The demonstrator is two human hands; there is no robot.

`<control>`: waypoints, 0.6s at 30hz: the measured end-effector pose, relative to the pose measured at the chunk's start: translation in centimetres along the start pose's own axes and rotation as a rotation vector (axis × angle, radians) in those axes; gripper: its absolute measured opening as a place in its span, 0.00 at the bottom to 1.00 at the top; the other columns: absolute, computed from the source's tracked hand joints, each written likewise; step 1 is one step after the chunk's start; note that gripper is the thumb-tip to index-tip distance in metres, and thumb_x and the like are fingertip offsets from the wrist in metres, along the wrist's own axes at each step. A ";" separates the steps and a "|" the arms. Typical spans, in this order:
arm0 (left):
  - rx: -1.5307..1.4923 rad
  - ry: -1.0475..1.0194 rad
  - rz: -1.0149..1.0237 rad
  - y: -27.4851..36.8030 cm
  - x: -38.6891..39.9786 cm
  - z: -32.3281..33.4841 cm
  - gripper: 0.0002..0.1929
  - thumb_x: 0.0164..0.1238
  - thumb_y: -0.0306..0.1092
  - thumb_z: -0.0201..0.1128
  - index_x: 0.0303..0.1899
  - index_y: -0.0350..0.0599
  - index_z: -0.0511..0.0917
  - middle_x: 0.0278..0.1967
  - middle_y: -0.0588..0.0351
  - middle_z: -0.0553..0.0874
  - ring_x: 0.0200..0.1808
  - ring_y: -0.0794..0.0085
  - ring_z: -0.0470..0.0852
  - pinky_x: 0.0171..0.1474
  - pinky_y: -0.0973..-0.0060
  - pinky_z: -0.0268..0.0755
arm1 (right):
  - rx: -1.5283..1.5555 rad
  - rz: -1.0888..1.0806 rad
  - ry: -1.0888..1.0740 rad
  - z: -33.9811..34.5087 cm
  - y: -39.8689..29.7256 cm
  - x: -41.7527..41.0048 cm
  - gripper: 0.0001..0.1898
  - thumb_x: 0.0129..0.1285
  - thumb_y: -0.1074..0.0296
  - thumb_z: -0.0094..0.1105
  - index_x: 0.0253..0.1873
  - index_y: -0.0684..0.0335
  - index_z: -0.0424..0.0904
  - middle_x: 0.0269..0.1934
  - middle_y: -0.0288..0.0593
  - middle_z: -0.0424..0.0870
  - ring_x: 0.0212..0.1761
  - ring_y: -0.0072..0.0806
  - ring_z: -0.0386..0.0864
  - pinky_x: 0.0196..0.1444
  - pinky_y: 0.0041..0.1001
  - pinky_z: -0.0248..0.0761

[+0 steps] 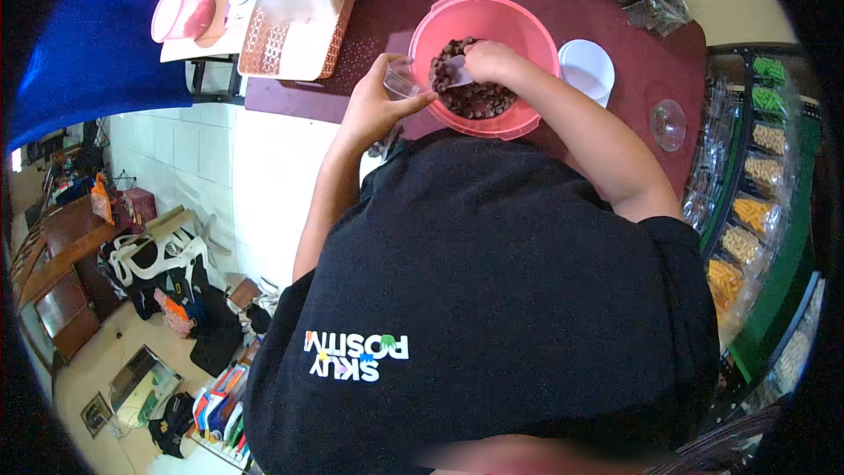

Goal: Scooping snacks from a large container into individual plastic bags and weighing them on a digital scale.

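Observation:
A pink plastic tub [484,13] stands on the table before me, with small dark brown pieces [478,99] heaped inside. My right hand [488,63] reaches into the tub and grips a whitish scoop [456,72], whose blade sits among the pieces. At the tub's left rim, my left hand [379,95] holds a clear plastic cup [401,78], tilted toward the tub. What the cup contains cannot be made out.
A white round container [587,69] stands right of the tub, and a clear plastic cup [668,125] lies near the maroon table's [633,46] right edge. A brown patterned basket [343,13] is at the left. Bagged snacks [752,211] hang on a rack at the right.

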State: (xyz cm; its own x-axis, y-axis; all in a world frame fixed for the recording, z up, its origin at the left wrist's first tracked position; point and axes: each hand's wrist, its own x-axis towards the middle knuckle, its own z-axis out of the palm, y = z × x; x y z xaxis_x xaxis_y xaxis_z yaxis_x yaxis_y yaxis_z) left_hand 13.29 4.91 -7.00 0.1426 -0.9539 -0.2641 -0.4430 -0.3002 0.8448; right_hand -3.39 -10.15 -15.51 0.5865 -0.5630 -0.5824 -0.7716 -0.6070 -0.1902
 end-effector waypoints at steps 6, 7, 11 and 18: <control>-0.032 -0.007 0.003 -0.1 -1.1 -0.7 0.34 0.48 0.41 0.78 0.55 0.40 0.70 0.46 0.50 0.83 0.49 0.68 0.81 0.52 0.70 0.73 | 0.177 -0.032 0.162 -2.1 2.0 -2.7 0.16 0.66 0.55 0.52 0.43 0.62 0.82 0.38 0.54 0.84 0.42 0.49 0.82 0.44 0.43 0.73; -0.032 -0.004 0.004 -0.3 -1.1 -0.7 0.34 0.48 0.41 0.78 0.55 0.40 0.70 0.46 0.50 0.83 0.49 0.68 0.81 0.52 0.70 0.73 | 0.228 -0.075 0.245 -2.4 2.3 -3.4 0.19 0.68 0.51 0.51 0.41 0.62 0.83 0.36 0.52 0.84 0.41 0.49 0.82 0.44 0.44 0.73; 0.009 0.055 0.041 -0.4 -1.2 -0.5 0.35 0.47 0.41 0.79 0.54 0.39 0.67 0.44 0.50 0.83 0.49 0.67 0.80 0.52 0.69 0.73 | 0.343 -0.090 0.263 -4.5 2.3 -7.0 0.21 0.68 0.49 0.50 0.36 0.63 0.79 0.34 0.52 0.83 0.39 0.49 0.81 0.42 0.45 0.71; -0.063 0.046 0.166 3.0 -1.3 -0.3 0.33 0.47 0.37 0.78 0.52 0.39 0.67 0.44 0.50 0.82 0.48 0.67 0.81 0.52 0.69 0.73 | 0.352 -0.118 0.411 -7.2 2.6 -12.2 0.18 0.69 0.53 0.52 0.38 0.65 0.76 0.28 0.55 0.77 0.32 0.48 0.77 0.35 0.41 0.67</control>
State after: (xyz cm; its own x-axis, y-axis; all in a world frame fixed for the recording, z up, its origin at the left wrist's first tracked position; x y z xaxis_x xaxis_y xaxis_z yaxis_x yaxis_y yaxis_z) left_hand 12.01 5.23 -4.00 0.1135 -0.9887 -0.0980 -0.4078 -0.1363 0.9028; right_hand -10.79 -8.86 -3.22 0.6676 -0.7176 -0.1983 -0.6893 -0.4950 -0.5290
